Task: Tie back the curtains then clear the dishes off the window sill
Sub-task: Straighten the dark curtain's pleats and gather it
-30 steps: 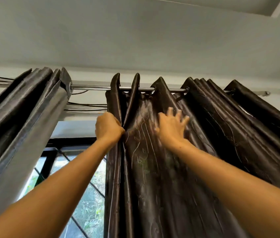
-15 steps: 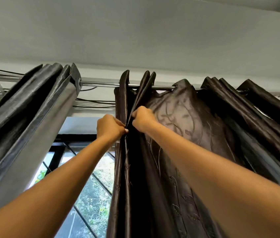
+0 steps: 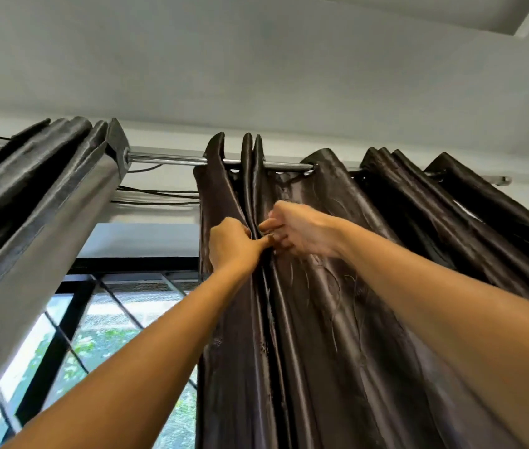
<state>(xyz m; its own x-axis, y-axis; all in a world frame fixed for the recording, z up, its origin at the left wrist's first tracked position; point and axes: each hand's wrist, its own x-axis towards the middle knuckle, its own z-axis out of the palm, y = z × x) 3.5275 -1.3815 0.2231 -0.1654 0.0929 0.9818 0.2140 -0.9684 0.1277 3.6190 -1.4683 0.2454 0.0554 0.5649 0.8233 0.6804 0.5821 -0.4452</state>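
Glossy dark-brown pleated curtain [image 3: 337,303], folds pinched in both hands' grip.

Two bare arms reach up and forward from the bottom of the view, converging near the centre. The left arm rises from the lower left corner, forearm straight, ending in the left hand [image 3: 234,243], whose fingers are curled tight in a fist-like grip, thumb pointing right toward the other hand. The right arm enters from the lower right edge and slopes up to the right hand [image 3: 295,230], slightly blurred, its fingers [image 3: 268,225] bent and pinched together toward the left. The two hands sit just beside each other, knuckles nearly touching, at about the same height.
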